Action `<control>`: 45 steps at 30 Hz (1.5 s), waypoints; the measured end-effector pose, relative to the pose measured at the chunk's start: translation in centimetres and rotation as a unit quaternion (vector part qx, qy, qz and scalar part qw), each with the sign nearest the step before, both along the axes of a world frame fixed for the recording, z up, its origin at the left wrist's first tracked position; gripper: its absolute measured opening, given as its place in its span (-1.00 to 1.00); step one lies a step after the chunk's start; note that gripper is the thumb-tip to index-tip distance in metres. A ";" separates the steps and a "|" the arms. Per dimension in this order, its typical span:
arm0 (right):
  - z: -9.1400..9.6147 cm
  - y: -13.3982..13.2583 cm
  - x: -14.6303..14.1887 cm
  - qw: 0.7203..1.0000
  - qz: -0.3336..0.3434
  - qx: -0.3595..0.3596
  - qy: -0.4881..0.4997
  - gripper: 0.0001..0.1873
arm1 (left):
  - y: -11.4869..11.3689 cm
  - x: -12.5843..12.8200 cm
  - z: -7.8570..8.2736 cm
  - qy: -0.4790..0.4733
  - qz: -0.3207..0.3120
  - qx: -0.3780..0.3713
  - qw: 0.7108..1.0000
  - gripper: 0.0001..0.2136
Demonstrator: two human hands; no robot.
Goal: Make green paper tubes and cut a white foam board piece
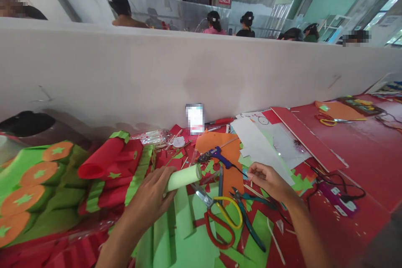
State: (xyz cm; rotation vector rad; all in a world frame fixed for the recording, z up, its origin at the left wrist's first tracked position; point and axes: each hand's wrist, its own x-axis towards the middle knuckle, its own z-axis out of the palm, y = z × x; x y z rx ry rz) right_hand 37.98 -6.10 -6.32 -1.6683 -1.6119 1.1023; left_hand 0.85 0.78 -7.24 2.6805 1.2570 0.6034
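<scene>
My left hand point(157, 190) is wrapped around a light green paper roll point(184, 177), its open end facing up and right. My right hand point(266, 179) hovers over the scraps with thumb and fingers pinched together; whatever small piece sits between them is too small to name. Between the hands lies a blue glue gun point(221, 158) on orange paper, its cord running toward my right hand. Below it rest scissors point(205, 199) with one yellow and one red handle. Beside them are pliers point(246, 217) with teal handles. More pale green sheets point(185, 243) are spread under the left wrist.
Green rolls with orange ends point(33, 173) and red rolls point(103, 157) are stacked at left. A lit phone point(195, 118) leans on the white partition point(141, 71). White sheets point(264, 146), a red board point(309, 136) and a purple power strip point(337, 199) lie right. People sit beyond the partition.
</scene>
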 end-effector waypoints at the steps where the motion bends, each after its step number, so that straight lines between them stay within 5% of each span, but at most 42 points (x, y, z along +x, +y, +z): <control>1: 0.2 0.4 -0.8 0.998 -0.011 -0.004 0.059 -0.79 | -0.1 0.2 0.1 -0.006 -0.007 -0.014 1.000 -0.67; 5: 1.7 2.0 -5.9 0.980 -0.007 -0.021 0.200 -0.73 | -0.6 0.7 0.7 -0.028 -0.020 -0.059 0.998 -0.69; 12: 4.5 4.2 -12.1 0.964 0.049 -0.011 0.262 -0.85 | -0.4 0.3 0.8 -0.037 -0.007 -0.057 0.998 -0.71; 19: 4.0 5.3 -12.8 0.965 0.016 0.001 0.263 -0.81 | -0.3 0.3 0.5 -0.005 0.016 -0.030 0.999 -0.72; 33: 4.9 5.5 -13.0 0.992 0.057 0.057 0.096 -0.83 | -0.6 0.5 0.9 0.058 0.033 0.026 0.997 -0.74; 45: 4.9 6.2 -11.5 0.988 0.050 0.052 0.139 -0.83 | -0.5 0.7 1.0 -0.011 0.039 -0.041 0.998 -0.73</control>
